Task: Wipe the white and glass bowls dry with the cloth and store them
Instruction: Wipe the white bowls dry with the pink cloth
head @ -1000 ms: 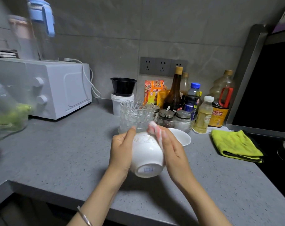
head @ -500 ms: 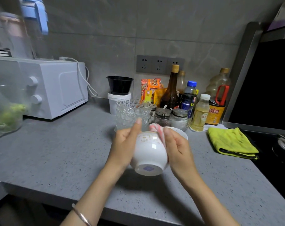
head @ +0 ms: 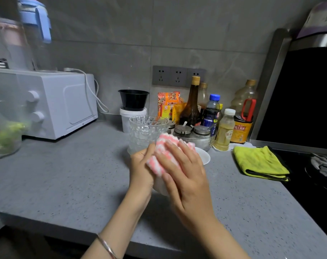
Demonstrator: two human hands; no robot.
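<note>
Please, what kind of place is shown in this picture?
Most likely a home kitchen. A white oven with two knobs stands on the grey countertop, sauce and oil bottles are lined up under the wall sockets, and a black hob lies at the right.

Both forearms reach forward, left hand (head: 140, 170) gripping the white bowl (head: 159, 186), right hand (head: 185, 180) pressing the cloth (head: 163, 146) with straight fingers (head: 174, 156).

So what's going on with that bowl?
A person is drying a white bowl above the grey counter. The left hand holds the bowl, and the right hand presses a pink-and-white cloth against it. A stack of glass bowls stands on the counter just behind.
</note>
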